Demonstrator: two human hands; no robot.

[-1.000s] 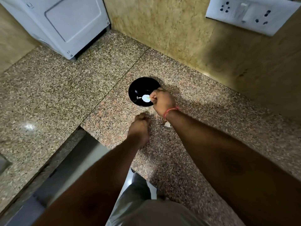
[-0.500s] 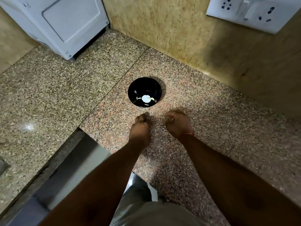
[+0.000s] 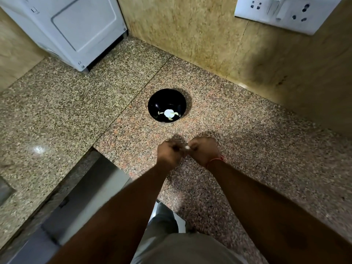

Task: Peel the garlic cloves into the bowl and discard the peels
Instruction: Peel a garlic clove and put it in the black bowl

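Both hands [image 3: 187, 152] on a garlic clove [image 3: 187, 148], near bowl [image 3: 158, 101]

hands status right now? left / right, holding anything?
Left hand: fingers curled, pinching something small and blurred, cannot tell what.
Right hand: fingers curled, pinching a garlic clove, the pale bit between both hands.

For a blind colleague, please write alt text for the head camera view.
Two hands, left hand and right hand, meet over a granite counter, pinching a small white garlic clove between them. Beyond them stands a black bowl holding pale garlic pieces.
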